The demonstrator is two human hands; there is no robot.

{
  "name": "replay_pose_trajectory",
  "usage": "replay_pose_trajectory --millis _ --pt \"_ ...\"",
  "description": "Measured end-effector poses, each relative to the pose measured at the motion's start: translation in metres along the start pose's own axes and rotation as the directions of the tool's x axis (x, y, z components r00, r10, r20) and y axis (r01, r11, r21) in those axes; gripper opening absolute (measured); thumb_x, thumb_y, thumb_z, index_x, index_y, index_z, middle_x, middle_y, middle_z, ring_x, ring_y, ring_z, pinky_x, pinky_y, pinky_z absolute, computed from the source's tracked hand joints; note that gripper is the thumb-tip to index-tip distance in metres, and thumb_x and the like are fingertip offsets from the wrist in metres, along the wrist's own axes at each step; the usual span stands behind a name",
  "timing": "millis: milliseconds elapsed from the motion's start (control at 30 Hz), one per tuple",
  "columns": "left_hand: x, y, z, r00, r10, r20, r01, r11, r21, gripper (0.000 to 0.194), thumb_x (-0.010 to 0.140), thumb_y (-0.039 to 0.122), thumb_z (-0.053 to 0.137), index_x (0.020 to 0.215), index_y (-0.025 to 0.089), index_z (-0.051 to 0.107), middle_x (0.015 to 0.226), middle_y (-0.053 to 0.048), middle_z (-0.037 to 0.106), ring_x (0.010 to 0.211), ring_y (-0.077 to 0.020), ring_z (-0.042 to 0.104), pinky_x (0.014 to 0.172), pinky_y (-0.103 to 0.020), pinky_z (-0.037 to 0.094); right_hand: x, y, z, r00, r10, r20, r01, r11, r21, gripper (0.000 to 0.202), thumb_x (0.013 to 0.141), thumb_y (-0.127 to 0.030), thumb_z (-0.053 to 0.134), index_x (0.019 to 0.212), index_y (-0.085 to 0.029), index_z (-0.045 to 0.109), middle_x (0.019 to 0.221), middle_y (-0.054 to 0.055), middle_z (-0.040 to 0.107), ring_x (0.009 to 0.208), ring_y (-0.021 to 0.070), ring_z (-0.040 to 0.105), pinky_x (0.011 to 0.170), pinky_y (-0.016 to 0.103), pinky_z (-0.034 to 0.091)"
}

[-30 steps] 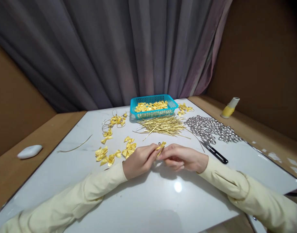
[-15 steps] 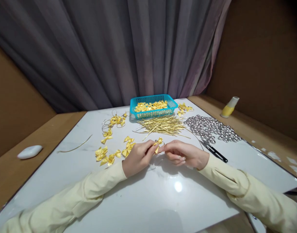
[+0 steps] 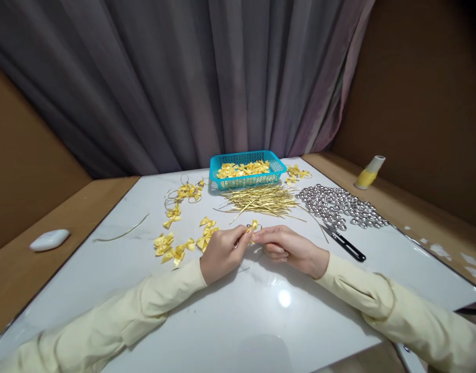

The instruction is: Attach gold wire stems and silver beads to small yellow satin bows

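A small yellow ribbon bow [image 3: 254,224] is up between my hands over the near middle of the white table. My left hand [image 3: 225,254] is closed in a pinch on it, thumb and forefinger covering its lower part. From the other side, my right hand [image 3: 294,248] pinches the same bow, its fingertips meeting those of the left. A thin loop, perhaps gold wire, shows at the bow's right edge. More loose yellow bows [image 3: 178,254] lie left of my left hand. Beyond my hands is a pile of gold wire ties [image 3: 261,201].
A blue basket [image 3: 246,181] of yellow bows stands at the back. Bows with wire loops [image 3: 189,191] lie left of it. Silver bells or beads [image 3: 331,202] spread at the right, near black-handled snips [image 3: 349,246]. A thread cone [image 3: 370,172] and white oval object [image 3: 50,240] flank the tabletop.
My right hand has moved slightly left, and its fingertips now press closer against the left hand's at the bow. The view has shifted slightly.
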State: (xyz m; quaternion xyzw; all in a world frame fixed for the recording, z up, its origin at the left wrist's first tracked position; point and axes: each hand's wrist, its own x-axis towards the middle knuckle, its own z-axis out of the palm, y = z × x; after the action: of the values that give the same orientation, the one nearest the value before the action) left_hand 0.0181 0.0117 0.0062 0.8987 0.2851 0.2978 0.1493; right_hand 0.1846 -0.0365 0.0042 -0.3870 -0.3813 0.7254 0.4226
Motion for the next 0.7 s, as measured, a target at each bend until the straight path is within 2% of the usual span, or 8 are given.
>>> replay_pose_trajectory --millis 167,400,467,567,633,700 --pt "0.0 -0.003 0.003 0.998 -0.061 -0.017 0.06 0.996 -0.064 0.028 0.086 0.025 0.043 0.063 0.014 0.054 0.048 0.006 0.038 0.043 -0.0059 0.031 0.046 -0.018 0.027 -0.001 -0.002 -0.003 0.999 -0.033 -0.032 0.033 0.999 0.008 0.017 0.071 -0.025 0.065 0.07 -0.015 0.051 0.036 -0.014 0.024 0.036 0.0028 0.011 0.037 0.021 0.006" --pt "-0.002 -0.01 0.007 0.99 -0.14 -0.021 0.137 0.986 -0.091 0.034 0.086 0.029 0.043 0.057 0.014 0.05 0.048 0.007 0.03 0.046 -0.0063 0.028 0.046 -0.019 0.025 -0.002 -0.005 -0.007 0.998 0.04 0.045 -0.043 0.997 0.059 0.015 0.073 -0.024 0.061 0.069 -0.016 0.048 0.037 -0.012 0.027 0.035 0.0032 0.013 0.036 0.019 0.007" --pt "-0.002 -0.01 0.007 0.992 -0.127 -0.007 0.126 0.989 -0.074 0.032 0.086 0.028 0.043 0.059 0.014 0.051 0.048 0.007 0.031 0.045 -0.0064 0.029 0.046 -0.019 0.026 -0.001 -0.006 -0.01 0.986 0.122 0.114 -0.133 0.987 0.091 0.024 0.075 -0.026 0.057 0.059 -0.017 0.042 0.036 -0.012 0.026 0.034 0.0032 0.012 0.035 0.019 0.007" --pt "-0.004 -0.01 0.008 0.998 -0.069 0.007 0.07 0.997 -0.046 0.029 0.087 0.026 0.041 0.064 0.015 0.053 0.048 0.006 0.036 0.043 -0.0069 0.033 0.046 -0.019 0.028 -0.001 -0.009 -0.015 0.936 0.251 0.246 -0.271 0.961 0.051 0.041 0.08 -0.031 0.05 0.047 -0.018 0.029 0.033 -0.011 0.022 0.031 0.0028 0.011 0.033 0.02 0.007" --pt "-0.006 -0.01 0.009 1.0 -0.02 0.011 0.021 1.0 -0.02 0.028 0.088 0.024 0.039 0.065 0.016 0.053 0.047 0.006 0.038 0.043 -0.0075 0.036 0.046 -0.019 0.029 -0.005 -0.013 -0.015 0.925 0.272 0.265 -0.272 0.962 -0.037 0.042 0.081 -0.033 0.05 0.047 -0.018 0.03 0.033 -0.011 0.023 0.031 0.0028 0.012 0.033 0.02 0.008" --pt "-0.008 -0.009 0.01 1.0 0.026 0.013 -0.026 1.0 0.012 0.027 0.088 0.023 0.039 0.064 0.017 0.051 0.046 0.005 0.04 0.042 -0.0081 0.038 0.046 -0.019 0.03 -0.011 -0.017 -0.013 0.952 0.223 0.211 -0.201 0.972 -0.118 0.032 0.078 -0.032 0.056 0.055 -0.017 0.039 0.038 -0.011 0.027 0.033 0.003 0.016 0.034 0.019 0.01"
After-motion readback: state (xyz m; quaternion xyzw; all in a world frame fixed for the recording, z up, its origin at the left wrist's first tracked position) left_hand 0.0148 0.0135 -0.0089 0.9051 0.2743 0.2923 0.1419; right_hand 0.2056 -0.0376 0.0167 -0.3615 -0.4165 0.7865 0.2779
